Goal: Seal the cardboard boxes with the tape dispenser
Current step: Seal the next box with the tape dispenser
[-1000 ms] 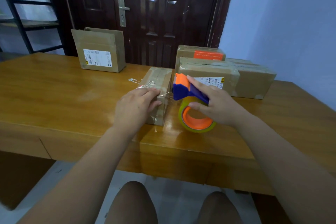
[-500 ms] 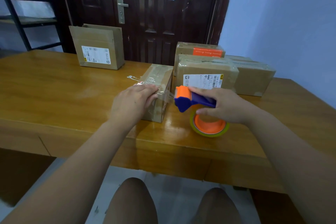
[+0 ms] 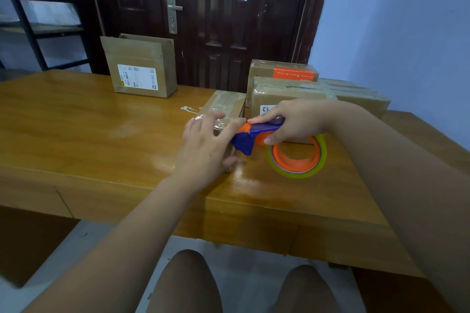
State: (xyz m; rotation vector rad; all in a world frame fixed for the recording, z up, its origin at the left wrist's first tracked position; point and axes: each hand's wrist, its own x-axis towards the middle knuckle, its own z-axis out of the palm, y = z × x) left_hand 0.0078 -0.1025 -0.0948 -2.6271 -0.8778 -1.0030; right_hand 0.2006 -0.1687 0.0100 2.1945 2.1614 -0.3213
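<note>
A small cardboard box [image 3: 223,104] wrapped in clear tape lies on the wooden table [image 3: 101,140] in front of me. My left hand [image 3: 206,145] rests on its near end with straight fingers, pressing the tape down. My right hand [image 3: 292,119] grips the blue and orange handle of the tape dispenser [image 3: 256,134]. The dispenser's head sits against the box's right side, beside my left fingers. Its orange core and yellowish tape roll [image 3: 297,157] lie tilted on the table to the right of the box.
Three taped boxes [image 3: 287,91] are stacked behind my right hand. Another box with a white label [image 3: 142,66] stands at the table's far edge before a dark door. A loose scrap of clear tape [image 3: 189,109] lies left of the small box. A black shelf stands far left.
My right hand has swung the dispenser down and leftward, so its head now meets the box beside my left fingers and the roll lies flatter. My left hand has stayed on the box.
</note>
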